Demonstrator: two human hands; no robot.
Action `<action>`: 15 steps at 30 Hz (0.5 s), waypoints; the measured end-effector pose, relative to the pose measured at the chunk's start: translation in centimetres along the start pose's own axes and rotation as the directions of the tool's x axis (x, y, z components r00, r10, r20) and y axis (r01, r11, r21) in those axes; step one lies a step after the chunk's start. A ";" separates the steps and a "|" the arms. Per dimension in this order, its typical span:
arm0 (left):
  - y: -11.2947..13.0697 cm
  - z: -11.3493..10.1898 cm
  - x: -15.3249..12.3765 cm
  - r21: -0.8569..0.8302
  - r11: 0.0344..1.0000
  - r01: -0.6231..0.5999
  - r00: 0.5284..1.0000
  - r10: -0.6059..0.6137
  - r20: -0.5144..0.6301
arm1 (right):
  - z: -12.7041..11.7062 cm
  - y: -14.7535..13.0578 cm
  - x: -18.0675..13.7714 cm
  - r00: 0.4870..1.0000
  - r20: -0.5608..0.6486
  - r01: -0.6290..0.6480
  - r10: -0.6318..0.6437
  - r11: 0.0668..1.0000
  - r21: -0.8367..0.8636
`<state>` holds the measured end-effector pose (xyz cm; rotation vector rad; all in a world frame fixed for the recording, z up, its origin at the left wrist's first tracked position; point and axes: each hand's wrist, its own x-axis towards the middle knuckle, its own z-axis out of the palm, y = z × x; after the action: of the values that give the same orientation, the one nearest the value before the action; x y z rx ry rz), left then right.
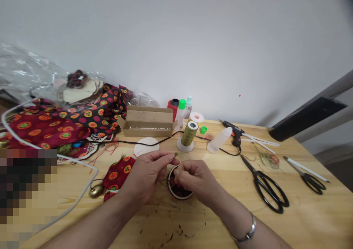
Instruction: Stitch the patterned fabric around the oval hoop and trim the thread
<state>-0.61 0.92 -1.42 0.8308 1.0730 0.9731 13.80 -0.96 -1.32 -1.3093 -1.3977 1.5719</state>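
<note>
Just in front of the tall spool of olive-green thread on a white base (189,134), both hands meet over a small round piece with a white rim and red patterned fabric inside (182,194), which lies on the pale wooden table (220,216). The left hand (146,172) has thumb and forefinger pinched tight on a thin olive-green thread end (176,154), its other fingers loosely curled. The right hand (196,177) bends its fingers down onto the upper rim of the round piece and grips it there. Left of the spool lie a flat white disc (146,146) and, behind that, an open brown cardboard box (147,122). Further left and nearer the person is a red patterned fabric scrap (117,172) beside a small gold bell (95,192). Right of the spool lie a tipped white squeeze bottle (219,140), a black glue gun (234,130) and large black-handled scissors (266,188).
</note>
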 end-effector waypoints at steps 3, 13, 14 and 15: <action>0.2 0.3 -0.1 -0.045 0.999 0.019 0.999 -0.018 0.032 | 0.2 0.1 0.0 1.000 -0.004 0.008 -0.008 1.000 -0.028; 0.5 0.3 -0.3 0.114 0.993 -0.040 0.999 0.044 -0.029 | -3.4 -0.4 0.3 0.812 -0.380 0.124 -0.443 0.767 -0.630; 0.5 0.3 -0.4 0.135 0.990 -0.042 0.999 0.045 -0.020 | -3.5 -0.5 0.2 0.772 -0.378 0.178 -0.512 0.744 -0.644; 0.5 0.3 -0.5 0.161 0.986 -0.044 0.999 0.046 -0.012 | -3.5 -0.6 0.2 0.752 -0.345 0.248 -0.561 0.726 -0.641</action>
<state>-0.48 0.64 -0.69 0.9840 1.1614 0.9405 16.95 0.43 -0.53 -1.4493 -1.6903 0.4240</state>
